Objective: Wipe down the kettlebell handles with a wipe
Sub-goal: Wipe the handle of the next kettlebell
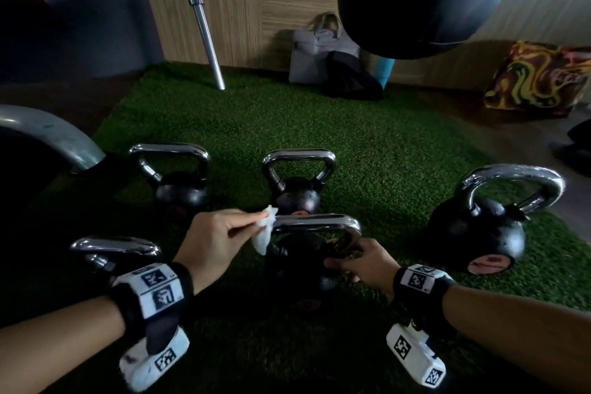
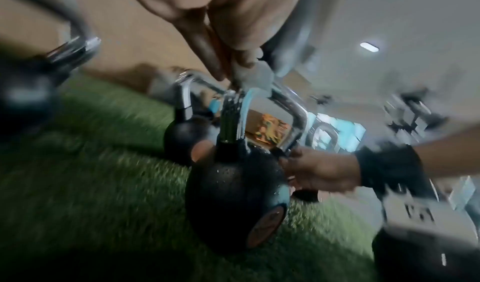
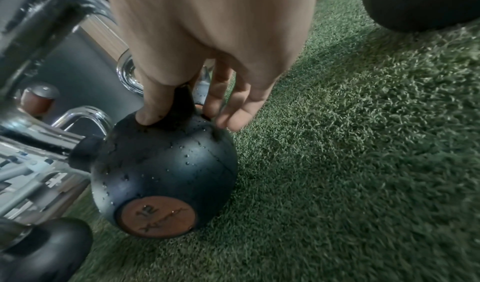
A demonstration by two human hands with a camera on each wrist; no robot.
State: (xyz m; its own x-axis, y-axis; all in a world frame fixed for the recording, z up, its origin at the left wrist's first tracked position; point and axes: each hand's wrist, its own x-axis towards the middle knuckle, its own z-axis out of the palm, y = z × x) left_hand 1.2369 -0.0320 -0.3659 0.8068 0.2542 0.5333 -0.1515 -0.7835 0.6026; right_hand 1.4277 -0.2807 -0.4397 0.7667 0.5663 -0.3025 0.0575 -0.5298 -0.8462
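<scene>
A black kettlebell (image 1: pixel 303 265) with a chrome handle (image 1: pixel 316 221) stands on the green turf right in front of me. My left hand (image 1: pixel 256 222) pinches a white wipe (image 1: pixel 264 229) against the left end of that handle; the left wrist view shows the wipe (image 2: pixel 257 74) under my fingertips on the handle's top. My right hand (image 1: pixel 347 261) grips the handle's right leg where it meets the ball. In the right wrist view, thumb and fingers (image 3: pixel 221 99) wrap the black stem of the kettlebell (image 3: pixel 166 163), which is speckled with droplets.
Several other kettlebells stand around on the turf (image 1: pixel 367 144): one at back left (image 1: pixel 180 190), one behind (image 1: pixel 299 197), one at right (image 1: pixel 486 233), one near left (image 1: pixel 112 251). A punching bag (image 1: pixel 415 0) hangs ahead. A barbell (image 1: pixel 204 25) and bags (image 1: pixel 326 54) lean by the wall.
</scene>
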